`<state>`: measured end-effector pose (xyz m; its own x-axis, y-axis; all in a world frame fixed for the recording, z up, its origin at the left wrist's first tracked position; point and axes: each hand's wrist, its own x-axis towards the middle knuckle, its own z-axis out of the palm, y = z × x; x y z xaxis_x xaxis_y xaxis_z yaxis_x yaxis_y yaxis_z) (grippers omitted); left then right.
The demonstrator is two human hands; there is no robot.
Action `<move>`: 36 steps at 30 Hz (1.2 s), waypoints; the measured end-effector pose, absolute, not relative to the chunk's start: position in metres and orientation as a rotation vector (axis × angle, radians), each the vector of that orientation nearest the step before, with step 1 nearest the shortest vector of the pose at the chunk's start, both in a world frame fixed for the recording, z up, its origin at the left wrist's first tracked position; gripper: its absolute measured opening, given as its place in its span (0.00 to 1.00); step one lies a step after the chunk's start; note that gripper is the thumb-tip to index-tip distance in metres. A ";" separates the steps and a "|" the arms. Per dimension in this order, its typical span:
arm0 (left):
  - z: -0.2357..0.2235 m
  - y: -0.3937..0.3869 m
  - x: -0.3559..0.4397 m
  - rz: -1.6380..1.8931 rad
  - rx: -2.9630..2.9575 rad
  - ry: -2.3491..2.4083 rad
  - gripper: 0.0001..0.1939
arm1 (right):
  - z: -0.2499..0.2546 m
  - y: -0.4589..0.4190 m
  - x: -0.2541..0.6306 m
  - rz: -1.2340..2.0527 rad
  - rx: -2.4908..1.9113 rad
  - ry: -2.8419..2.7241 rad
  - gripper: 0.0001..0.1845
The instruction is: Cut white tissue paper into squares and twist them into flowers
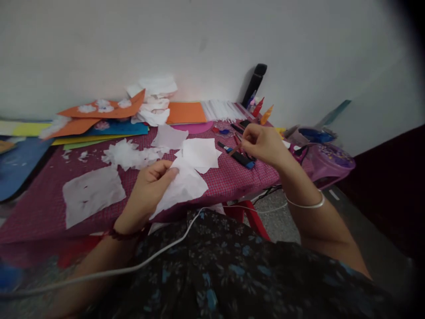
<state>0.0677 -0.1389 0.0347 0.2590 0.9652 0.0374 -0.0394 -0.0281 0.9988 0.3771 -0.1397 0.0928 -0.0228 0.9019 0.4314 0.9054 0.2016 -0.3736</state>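
My left hand (151, 186) pinches a crumpled sheet of thin white paper (186, 188) between thumb and fingers at the table's front edge. Just beyond it lie several white square sheets (200, 153), stacked at different angles. My right hand (264, 144) is raised over the right part of the table, fingertips closed on a thin brown stick (234, 149) whose exact kind I cannot tell. Beneath that hand are a dark pen-like tool with a blue end (244, 159) and other pens, partly hidden by the fingers.
Torn white paper (124, 154) and a loose white sheet (94, 193) lie left on the checked cloth (229, 179). Orange sheets (109, 108) with white paper flowers are behind. White sticks (222, 110), glue bottles (258, 107) and a pink container (327, 161) stand right. A white cable (172, 243) crosses my lap.
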 end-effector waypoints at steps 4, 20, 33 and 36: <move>0.026 -0.154 0.064 1.139 1.350 1.034 0.14 | 0.050 -0.139 0.353 0.200 -1.635 -1.942 0.03; 0.023 -0.185 0.073 1.200 1.173 1.004 0.06 | 0.036 -0.185 0.246 0.815 -0.835 -1.407 0.19; 0.015 -0.204 0.076 1.227 1.300 0.980 0.07 | 0.016 -0.216 0.238 0.643 -0.908 -1.140 0.21; 0.012 -0.205 0.075 1.219 1.303 0.945 0.08 | 0.011 -0.222 0.242 0.659 -0.875 -1.139 0.19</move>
<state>0.0750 -0.2050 0.0122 0.1633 0.9771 0.1366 -0.1114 -0.1193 0.9866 0.2424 -0.2223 0.0111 0.2997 0.8201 0.4874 -0.0141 0.5146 -0.8573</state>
